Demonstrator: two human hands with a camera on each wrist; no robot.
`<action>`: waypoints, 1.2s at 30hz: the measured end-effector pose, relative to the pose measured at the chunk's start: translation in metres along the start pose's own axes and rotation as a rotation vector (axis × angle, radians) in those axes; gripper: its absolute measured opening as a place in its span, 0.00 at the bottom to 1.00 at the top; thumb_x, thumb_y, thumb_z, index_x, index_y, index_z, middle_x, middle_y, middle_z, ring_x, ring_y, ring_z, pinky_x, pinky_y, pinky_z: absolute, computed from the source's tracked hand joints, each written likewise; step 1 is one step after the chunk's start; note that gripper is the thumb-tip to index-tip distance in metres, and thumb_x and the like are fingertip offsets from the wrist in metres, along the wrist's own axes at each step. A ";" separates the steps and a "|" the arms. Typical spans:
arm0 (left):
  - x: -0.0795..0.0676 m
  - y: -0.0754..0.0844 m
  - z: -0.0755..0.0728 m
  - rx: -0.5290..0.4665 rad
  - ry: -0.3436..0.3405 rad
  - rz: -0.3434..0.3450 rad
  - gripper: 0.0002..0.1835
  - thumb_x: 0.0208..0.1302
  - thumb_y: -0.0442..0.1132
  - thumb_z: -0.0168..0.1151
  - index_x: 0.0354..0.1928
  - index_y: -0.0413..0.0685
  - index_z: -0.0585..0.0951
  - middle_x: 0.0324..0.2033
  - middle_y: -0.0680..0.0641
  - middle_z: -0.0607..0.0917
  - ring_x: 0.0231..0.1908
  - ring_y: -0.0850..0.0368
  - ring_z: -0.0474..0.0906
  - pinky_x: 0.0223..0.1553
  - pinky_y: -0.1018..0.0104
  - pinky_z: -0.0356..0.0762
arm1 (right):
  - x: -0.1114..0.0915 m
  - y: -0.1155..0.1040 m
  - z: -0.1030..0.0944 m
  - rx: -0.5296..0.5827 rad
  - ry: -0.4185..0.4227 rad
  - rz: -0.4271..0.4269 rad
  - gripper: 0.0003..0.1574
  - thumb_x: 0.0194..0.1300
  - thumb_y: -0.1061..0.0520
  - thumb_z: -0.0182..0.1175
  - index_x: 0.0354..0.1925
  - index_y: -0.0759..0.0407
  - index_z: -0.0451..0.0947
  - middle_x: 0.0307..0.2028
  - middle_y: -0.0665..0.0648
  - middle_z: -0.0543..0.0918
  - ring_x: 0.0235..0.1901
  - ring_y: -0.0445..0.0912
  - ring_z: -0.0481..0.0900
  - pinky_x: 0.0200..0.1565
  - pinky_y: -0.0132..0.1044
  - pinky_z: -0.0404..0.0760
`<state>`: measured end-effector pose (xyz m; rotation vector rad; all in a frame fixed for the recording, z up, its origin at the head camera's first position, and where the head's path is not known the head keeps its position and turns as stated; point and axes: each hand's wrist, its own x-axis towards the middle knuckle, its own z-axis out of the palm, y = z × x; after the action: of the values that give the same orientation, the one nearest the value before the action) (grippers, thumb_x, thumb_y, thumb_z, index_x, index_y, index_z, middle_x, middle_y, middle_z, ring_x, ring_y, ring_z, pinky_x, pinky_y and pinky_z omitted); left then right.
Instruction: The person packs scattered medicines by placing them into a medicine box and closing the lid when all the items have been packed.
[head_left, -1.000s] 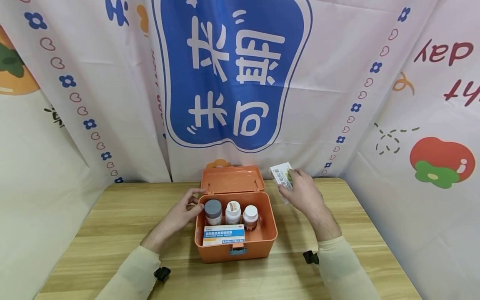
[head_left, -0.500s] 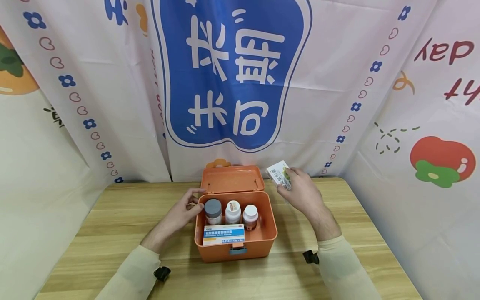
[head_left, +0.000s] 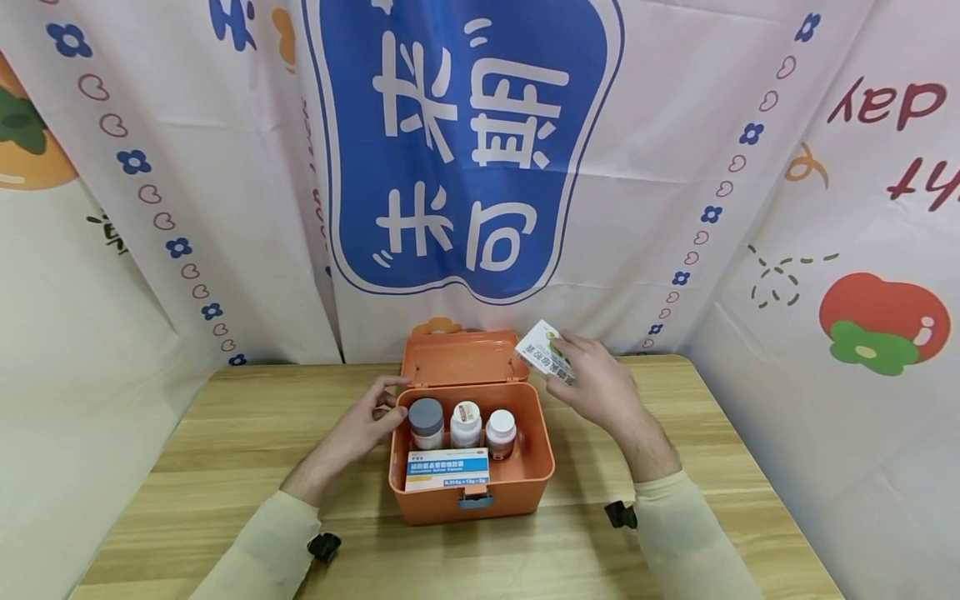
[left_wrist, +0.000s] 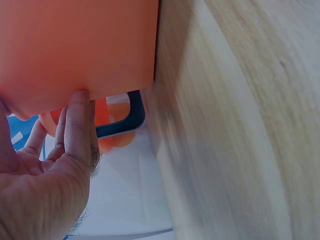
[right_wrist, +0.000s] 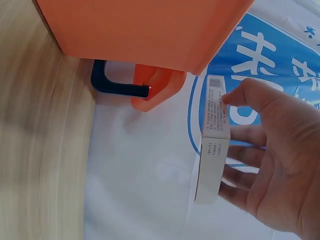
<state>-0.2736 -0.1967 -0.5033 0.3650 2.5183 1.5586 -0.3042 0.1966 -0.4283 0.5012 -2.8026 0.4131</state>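
An orange storage box (head_left: 517,500) stands with its lid (head_left: 465,360) tipped back. Inside are a grey-capped bottle (head_left: 427,417), two white-capped bottles, one in the middle (head_left: 467,425) and one to the right (head_left: 501,429), and a blue-and-white medicine box (head_left: 447,470) along the front wall. My left hand (head_left: 371,422) rests at the box's back left corner, thumb at the rim, a fingertip against the outer wall in the left wrist view. My right hand (head_left: 600,383) pinches a white medicine carton (head_left: 543,350) between thumb and fingers, raised beside the back right corner.
The box stands on a wood-grain table (head_left: 300,533). Its dark handle (right_wrist: 120,89) sticks out low on the box's right side in the right wrist view. A printed white cloth (head_left: 637,208) hangs right behind the table's back edge, with more cloth on both sides.
My right hand has carried the medicine carton left toward the open lid, turning it more to the left. The left hand and the orange box have stayed in place.
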 end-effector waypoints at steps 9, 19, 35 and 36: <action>0.000 -0.003 0.000 -0.006 -0.001 -0.007 0.26 0.78 0.41 0.56 0.75 0.57 0.67 0.52 0.35 0.78 0.39 0.54 0.80 0.36 0.59 0.84 | 0.000 -0.002 0.005 0.015 0.005 -0.098 0.36 0.66 0.44 0.67 0.70 0.52 0.78 0.74 0.56 0.76 0.71 0.58 0.77 0.65 0.57 0.82; 0.001 -0.004 0.000 -0.010 0.000 0.002 0.26 0.78 0.41 0.57 0.74 0.57 0.67 0.51 0.35 0.78 0.38 0.55 0.80 0.33 0.61 0.82 | -0.002 -0.007 0.011 0.029 0.020 -0.195 0.30 0.66 0.45 0.67 0.65 0.49 0.82 0.72 0.53 0.79 0.70 0.54 0.78 0.67 0.54 0.82; 0.001 -0.004 0.000 -0.006 0.000 0.004 0.26 0.78 0.41 0.57 0.74 0.57 0.67 0.52 0.35 0.78 0.40 0.52 0.81 0.36 0.59 0.84 | -0.005 -0.023 0.009 0.030 -0.001 -0.234 0.26 0.68 0.43 0.66 0.63 0.40 0.83 0.72 0.48 0.78 0.70 0.51 0.78 0.63 0.54 0.84; 0.001 -0.004 -0.001 -0.005 0.000 0.004 0.26 0.78 0.41 0.57 0.74 0.57 0.67 0.52 0.35 0.78 0.40 0.52 0.81 0.36 0.60 0.84 | -0.005 -0.025 0.009 0.035 -0.002 -0.237 0.26 0.68 0.43 0.66 0.63 0.39 0.83 0.72 0.47 0.78 0.69 0.51 0.78 0.63 0.53 0.84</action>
<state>-0.2751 -0.1985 -0.5065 0.3692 2.5147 1.5662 -0.2921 0.1730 -0.4324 0.8298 -2.6982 0.4105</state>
